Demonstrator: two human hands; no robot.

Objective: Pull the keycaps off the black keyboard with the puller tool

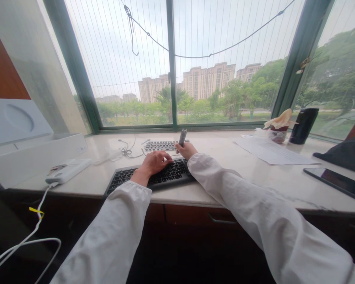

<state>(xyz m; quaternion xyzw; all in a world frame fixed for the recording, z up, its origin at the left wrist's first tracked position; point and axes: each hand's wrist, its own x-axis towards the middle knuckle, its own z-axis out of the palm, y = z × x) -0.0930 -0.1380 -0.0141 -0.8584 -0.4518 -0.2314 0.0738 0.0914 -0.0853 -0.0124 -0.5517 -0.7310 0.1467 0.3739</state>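
A black keyboard (173,172) lies near the front edge of the pale countertop. My left hand (156,162) rests over its middle, fingers bent and drawn together; whether they hold anything small is hidden. My right hand (187,150) is wrapped round a short grey object (182,137), perhaps a brush, which stands nearly upright above the keyboard's back right part. Behind both hands lies a panel with rows of small keys or key-shaped openings (159,146), partly covered by my right hand.
White power bank or adapter (69,170) with cables sits at left, before a white box (62,146). Thin dark cables (127,150) lie behind the keyboard. At right are papers (273,152), a black bottle (304,126), a wrapped cup (279,132) and a phone (339,181).
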